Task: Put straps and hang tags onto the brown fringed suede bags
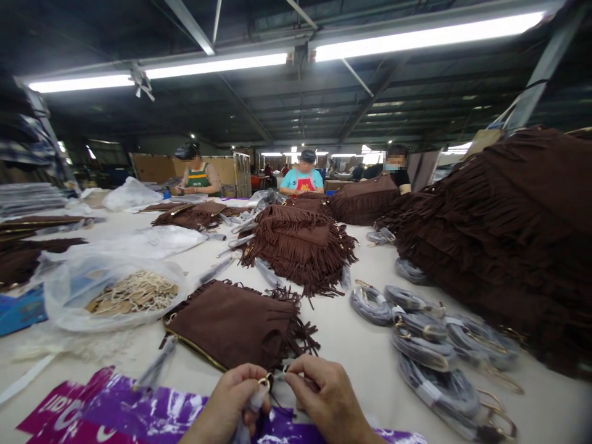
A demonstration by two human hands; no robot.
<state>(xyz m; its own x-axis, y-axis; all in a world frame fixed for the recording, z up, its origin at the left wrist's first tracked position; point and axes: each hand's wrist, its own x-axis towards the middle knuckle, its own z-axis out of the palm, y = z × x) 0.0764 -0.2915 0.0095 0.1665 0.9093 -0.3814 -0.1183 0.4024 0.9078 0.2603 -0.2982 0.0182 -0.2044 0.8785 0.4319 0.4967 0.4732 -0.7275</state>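
My left hand is closed near the bottom edge, pinching a small gold clasp with a wrapped strap end trailing down from it. My right hand is closed too, its fingertips pinching a thin pale tag or thread right beside the clasp. Just beyond both hands lies a brown suede fringed bag flat on the white table, with a gold zip along its near edge.
Piles of fringed bags stand in the middle and at the right. Several wrapped straps lie to the right. A clear bag of tags sits at the left, purple plastic in front. Three people work at the far end.
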